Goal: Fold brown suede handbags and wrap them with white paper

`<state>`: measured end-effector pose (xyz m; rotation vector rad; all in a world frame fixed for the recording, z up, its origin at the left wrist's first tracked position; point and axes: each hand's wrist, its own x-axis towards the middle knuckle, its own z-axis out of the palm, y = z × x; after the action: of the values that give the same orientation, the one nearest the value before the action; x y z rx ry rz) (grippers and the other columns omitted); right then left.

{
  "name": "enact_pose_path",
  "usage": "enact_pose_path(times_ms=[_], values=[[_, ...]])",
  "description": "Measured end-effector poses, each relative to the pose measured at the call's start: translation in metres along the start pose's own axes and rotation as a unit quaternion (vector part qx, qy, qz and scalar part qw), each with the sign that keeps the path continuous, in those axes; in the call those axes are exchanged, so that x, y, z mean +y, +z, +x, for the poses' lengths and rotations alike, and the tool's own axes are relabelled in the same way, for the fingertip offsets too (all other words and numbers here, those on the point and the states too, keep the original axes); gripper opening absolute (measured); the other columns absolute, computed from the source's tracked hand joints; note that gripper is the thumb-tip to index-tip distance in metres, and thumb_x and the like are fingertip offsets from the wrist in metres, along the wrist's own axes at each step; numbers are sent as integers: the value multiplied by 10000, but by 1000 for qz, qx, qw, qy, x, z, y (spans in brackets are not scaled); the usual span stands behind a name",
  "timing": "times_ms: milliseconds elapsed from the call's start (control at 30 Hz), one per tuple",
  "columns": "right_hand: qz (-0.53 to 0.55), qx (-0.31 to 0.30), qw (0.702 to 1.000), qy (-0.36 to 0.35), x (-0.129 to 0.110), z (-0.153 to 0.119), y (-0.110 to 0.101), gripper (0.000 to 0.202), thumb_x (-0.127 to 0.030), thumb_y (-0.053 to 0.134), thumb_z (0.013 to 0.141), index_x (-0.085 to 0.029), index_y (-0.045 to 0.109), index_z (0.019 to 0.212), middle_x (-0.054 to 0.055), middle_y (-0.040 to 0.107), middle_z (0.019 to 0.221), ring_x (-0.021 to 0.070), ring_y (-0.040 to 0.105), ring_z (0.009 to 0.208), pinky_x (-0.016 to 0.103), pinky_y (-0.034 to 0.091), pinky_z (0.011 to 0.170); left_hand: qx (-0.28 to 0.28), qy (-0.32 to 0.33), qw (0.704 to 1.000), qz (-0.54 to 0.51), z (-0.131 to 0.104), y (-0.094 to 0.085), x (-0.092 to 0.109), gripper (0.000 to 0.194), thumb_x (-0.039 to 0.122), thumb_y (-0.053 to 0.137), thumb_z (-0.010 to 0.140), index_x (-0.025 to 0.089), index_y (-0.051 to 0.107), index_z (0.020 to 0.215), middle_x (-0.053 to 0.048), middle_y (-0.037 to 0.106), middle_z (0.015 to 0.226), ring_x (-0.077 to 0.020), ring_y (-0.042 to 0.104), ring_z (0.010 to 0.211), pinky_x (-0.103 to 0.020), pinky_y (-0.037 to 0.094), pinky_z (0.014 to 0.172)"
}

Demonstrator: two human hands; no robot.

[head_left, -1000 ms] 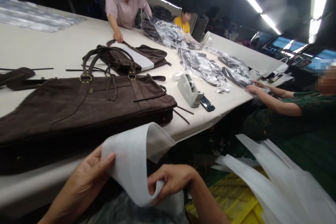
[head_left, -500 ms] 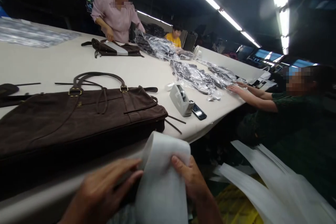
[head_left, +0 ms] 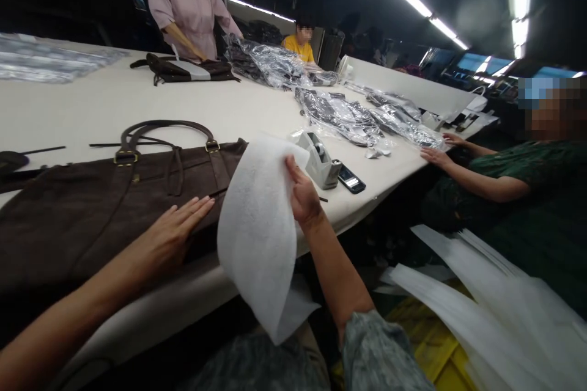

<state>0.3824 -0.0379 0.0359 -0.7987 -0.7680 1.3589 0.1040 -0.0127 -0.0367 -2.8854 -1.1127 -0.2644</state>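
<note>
A dark brown bag with two looped handles and brass-coloured rings lies on its side on the table in front of me. My left hand rests flat against the bag's front, fingers stretched out. In my right hand, the upper end of a white foam-like sheet is pinched between thumb and fingers. The sheet hangs down in a curve past the table edge and covers the bag's right end. Just behind my right hand stands a grey tape dispenser, with a black phone beside it.
Several plastic-wrapped items lie across the white table. Another brown bag is before a person in pink. At right, a person in green touches wrapped goods. White strips lie over something yellow.
My right hand has raised the white sheet up and forward toward the bag's right end. My left hand has left the sheet and now lies on the bag.
</note>
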Motion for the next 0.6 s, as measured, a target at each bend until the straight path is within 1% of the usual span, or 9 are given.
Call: enact_pose_path(times_ms=[67,133,233,300,367,433,500,533,600], values=[[44,9,998,44,20,-1,-11,348,-451,607,907,-165,631,1104,56,721,1027,234,653,1088,393,563,947,11,10,1000,19,-12,17,10,632,45,212,897,100,264,1524,-169,384,1545,-305,353,1446,-539,356,1142],[54,32,995,73,41,-10,-22,319,-395,704,845,-160,647,1054,48,725,996,220,668,1030,371,560,946,37,24,998,34,-19,27,16,635,103,272,916,151,224,1547,-164,344,1568,-326,343,1451,-568,334,1142],[48,47,995,71,62,-25,-34,375,-389,776,780,-156,659,1050,53,730,1007,218,682,976,367,559,936,64,50,996,40,-22,30,15,695,320,395,939,197,132,1571,-176,300,1589,-353,354,1441,-582,345,1126],[54,34,996,67,65,-33,-38,420,-406,783,767,-156,661,1081,61,732,1027,228,690,952,382,574,899,41,68,996,37,-20,27,8,784,380,449,903,218,81,1576,-170,310,1588,-353,385,1422,-554,390,1100],[58,30,995,71,59,-43,-42,452,-391,804,739,-164,665,1104,56,738,1018,226,698,898,376,594,828,-1,74,997,29,-18,25,3,855,294,483,840,250,50,1576,-140,325,1588,-331,420,1401,-502,428,1081],[45,44,995,79,44,-57,-47,474,-367,815,725,-170,670,1131,57,742,1021,214,698,846,353,601,756,-32,69,996,35,-14,23,2,950,170,492,758,240,11,1574,-141,333,1584,-318,435,1391,-463,451,1066],[18,89,994,67,23,-77,-55,449,-377,806,737,-150,697,1109,75,749,988,197,686,770,312,590,665,-39,56,996,65,-10,21,7,985,77,473,714,179,-4,1571,-181,366,1557,-332,447,1377,-456,473,1042],[3,117,992,52,11,-88,-60,427,-392,797,749,-133,717,1078,84,751,938,188,672,720,289,573,612,-35,50,994,86,-9,20,11,967,42,455,711,146,20,1569,-204,396,1532,-345,464,1359,-458,488,1020],[-26,182,983,5,-13,-111,-70,382,-415,792,752,-110,758,979,83,732,779,164,623,609,255,521,516,-15,38,991,129,-7,18,20,895,-18,413,713,95,139,1557,-237,467,1468,-360,521,1296,-453,517,978]])
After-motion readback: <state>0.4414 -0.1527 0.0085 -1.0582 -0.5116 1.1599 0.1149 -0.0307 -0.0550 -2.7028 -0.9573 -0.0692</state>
